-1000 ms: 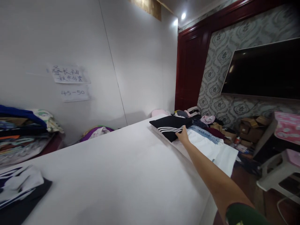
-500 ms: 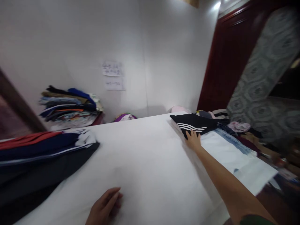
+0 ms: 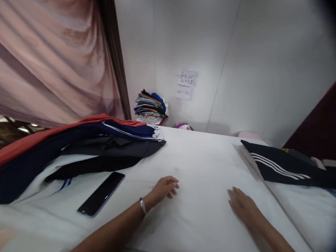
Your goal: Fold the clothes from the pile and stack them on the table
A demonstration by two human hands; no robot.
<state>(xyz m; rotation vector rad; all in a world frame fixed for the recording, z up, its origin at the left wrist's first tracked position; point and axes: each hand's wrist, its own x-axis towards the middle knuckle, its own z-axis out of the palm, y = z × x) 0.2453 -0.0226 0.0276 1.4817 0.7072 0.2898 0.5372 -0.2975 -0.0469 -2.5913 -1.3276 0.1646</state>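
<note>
My left hand (image 3: 165, 187), with a silver bracelet at the wrist, hovers over the white tabletop (image 3: 199, 164), its fingers loosely curled but apart and nothing in them. To the right, my right hand (image 3: 241, 203) is over the same surface, fingers stretched out and slightly blurred, holding nothing. Beyond it lies a folded black garment with three white stripes (image 3: 280, 164), on top of a white stack. On the left, trousers in dark grey (image 3: 112, 147), navy and red lie spread in overlapping layers. A black smartphone (image 3: 102, 193) rests flat between those clothes and my left forearm.
A tall pile of folded clothes (image 3: 151, 106) stands behind the table's far edge. Handwritten paper notes (image 3: 186, 78) are stuck on the grey wall. A pink curtain (image 3: 60, 63) hangs at the left, and a dark red door (image 3: 315, 119) is at the right.
My right hand has let go of the striped black garment and come back toward the middle. The view has turned left, bringing the smartphone and curtain into sight.
</note>
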